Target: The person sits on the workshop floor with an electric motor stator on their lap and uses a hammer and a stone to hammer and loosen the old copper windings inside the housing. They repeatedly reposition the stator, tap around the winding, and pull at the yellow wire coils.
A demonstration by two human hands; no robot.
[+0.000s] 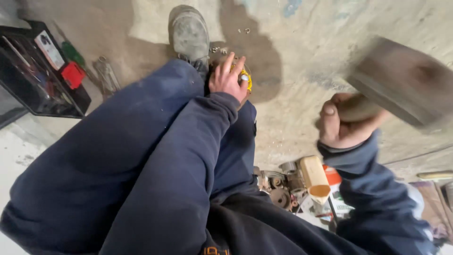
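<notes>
My left hand (228, 78) reaches down past my knee and grips a small yellow-and-dark part (245, 79) on the concrete floor, just in front of my boot (189, 32). My right hand (340, 122) is raised at the right, shut around the handle of a heavy wooden mallet (402, 81), whose blurred block head hangs above the floor. The two hands are well apart. Most of the yellow part is hidden under my fingers.
A black toolbox tray (71, 105) with a red item (72, 74), a green-handled tool (72, 53) and pliers (106, 74) lies at the left. Small metal bits (244, 31) scatter near the boot. Metal gears (281, 196), a wooden block (315, 176) and papers sit low right.
</notes>
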